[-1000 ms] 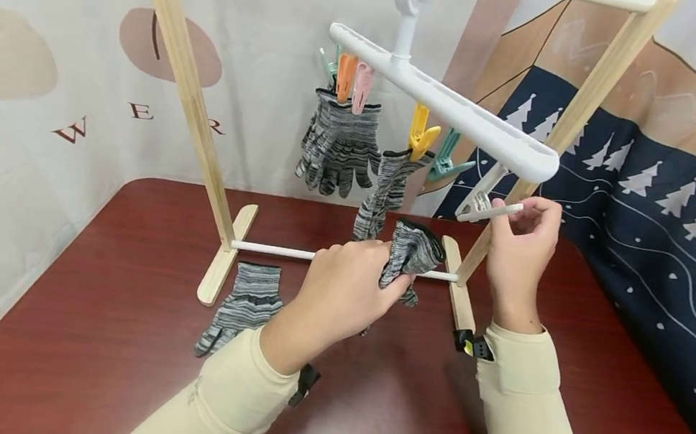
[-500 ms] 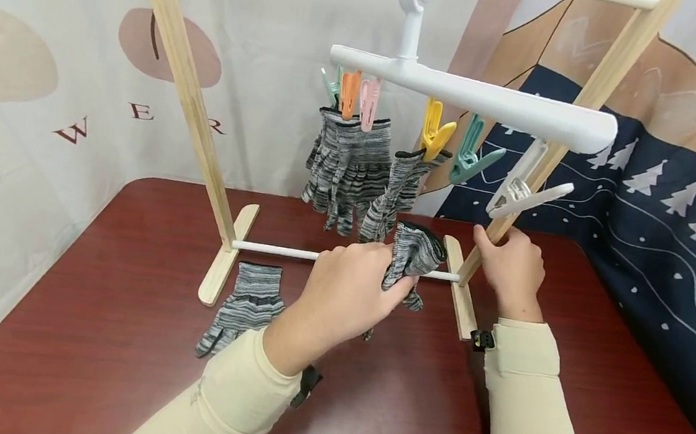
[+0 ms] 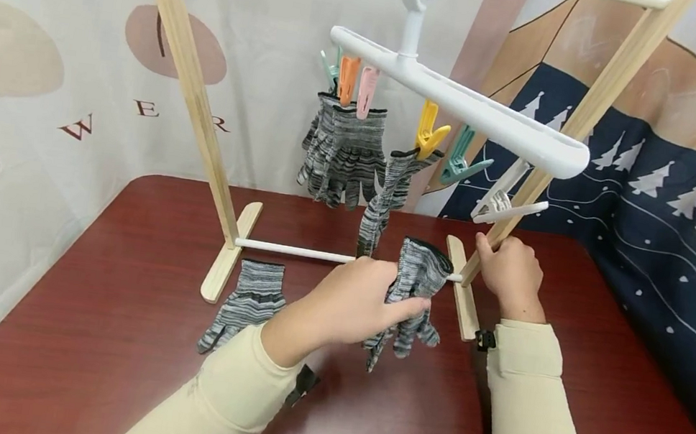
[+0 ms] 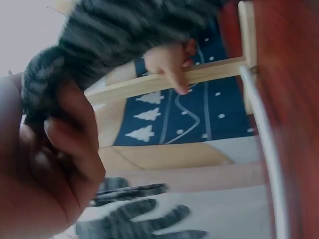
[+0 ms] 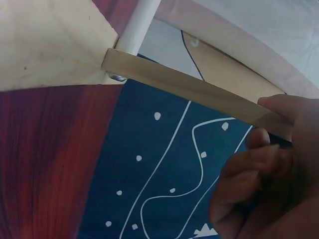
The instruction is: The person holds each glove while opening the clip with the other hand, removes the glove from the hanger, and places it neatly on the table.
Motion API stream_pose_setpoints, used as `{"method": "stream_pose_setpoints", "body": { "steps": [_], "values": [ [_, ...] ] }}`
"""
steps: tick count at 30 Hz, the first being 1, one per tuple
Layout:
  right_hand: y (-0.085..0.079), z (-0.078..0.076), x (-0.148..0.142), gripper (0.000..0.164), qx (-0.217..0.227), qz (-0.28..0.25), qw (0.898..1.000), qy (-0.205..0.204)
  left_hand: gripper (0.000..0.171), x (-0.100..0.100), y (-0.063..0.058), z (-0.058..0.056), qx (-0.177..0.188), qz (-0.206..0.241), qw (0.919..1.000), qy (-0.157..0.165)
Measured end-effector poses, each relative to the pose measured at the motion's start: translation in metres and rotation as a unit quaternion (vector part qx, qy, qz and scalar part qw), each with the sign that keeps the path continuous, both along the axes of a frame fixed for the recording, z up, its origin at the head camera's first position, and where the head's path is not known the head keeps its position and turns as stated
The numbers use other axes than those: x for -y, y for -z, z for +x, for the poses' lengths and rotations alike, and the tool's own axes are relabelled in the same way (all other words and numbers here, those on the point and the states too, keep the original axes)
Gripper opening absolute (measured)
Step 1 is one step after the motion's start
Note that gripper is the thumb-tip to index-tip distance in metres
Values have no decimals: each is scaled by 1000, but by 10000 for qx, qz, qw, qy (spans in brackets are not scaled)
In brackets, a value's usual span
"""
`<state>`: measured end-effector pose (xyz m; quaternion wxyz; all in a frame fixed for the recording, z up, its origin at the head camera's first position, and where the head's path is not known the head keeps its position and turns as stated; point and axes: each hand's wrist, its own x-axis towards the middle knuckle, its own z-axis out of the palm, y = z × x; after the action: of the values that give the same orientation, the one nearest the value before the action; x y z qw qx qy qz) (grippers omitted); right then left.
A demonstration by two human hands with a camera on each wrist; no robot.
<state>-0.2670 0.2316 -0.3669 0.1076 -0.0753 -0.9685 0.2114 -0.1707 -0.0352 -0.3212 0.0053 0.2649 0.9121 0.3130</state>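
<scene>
My left hand (image 3: 350, 305) grips a grey striped knit glove (image 3: 419, 276) near its cuff, and the glove's fingers hang down over the table. On the right, my right hand (image 3: 513, 277) holds the right wooden post (image 5: 194, 90) of a drying rack, thumb on one side and curled fingers on the other in the right wrist view. Just above that hand, a white clothespin (image 3: 498, 205) dangles from the white hanger (image 3: 478, 110) with nothing in it. Beside it a teal clothespin (image 3: 461, 160) also hangs bare. A yellow clothespin (image 3: 427, 131) pinches another glove (image 3: 383, 199).
Farther left, orange (image 3: 348, 81), pink (image 3: 366, 92) and green clothespins hold more striped gloves (image 3: 346, 148). One glove (image 3: 249, 299) lies on the dark red table (image 3: 112, 333), partly behind my left forearm. A white crossbar (image 3: 294, 250) joins the rack's wooden feet.
My right hand has left the white clothespin and dropped to the right post. The hanger has swung about. In my left hand the glove now hangs lower, with its fingers spread out below.
</scene>
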Motion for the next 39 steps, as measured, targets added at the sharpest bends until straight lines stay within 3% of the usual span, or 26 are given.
{"method": "stream_pose_setpoints", "body": {
  "steps": [3,6,11,17,24,32,39],
  "values": [
    [3,1,0,59,31,-133,9999,-55,42,6,12,-4,356,238,9988,243],
    [4,1,0,57,-79,-161,9998,-69,30,13,22,-9,439,398,9969,526],
    [6,-1,1,55,-220,-249,9993,-166,21,29,37,-15,881,255,9926,792],
    [9,-2,0,55,-235,-262,9992,-176,34,47,46,-23,1268,-104,9898,639],
    [6,-2,-1,55,-361,-285,9988,-196,29,68,56,-31,1824,69,9822,446],
    [7,-3,-3,55,-332,-272,9987,-278,27,79,66,-41,1582,-821,9839,162],
    [8,-5,-6,56,-373,-275,9984,-328,41,78,75,-40,1725,-1131,9782,-240]
  ]
}}
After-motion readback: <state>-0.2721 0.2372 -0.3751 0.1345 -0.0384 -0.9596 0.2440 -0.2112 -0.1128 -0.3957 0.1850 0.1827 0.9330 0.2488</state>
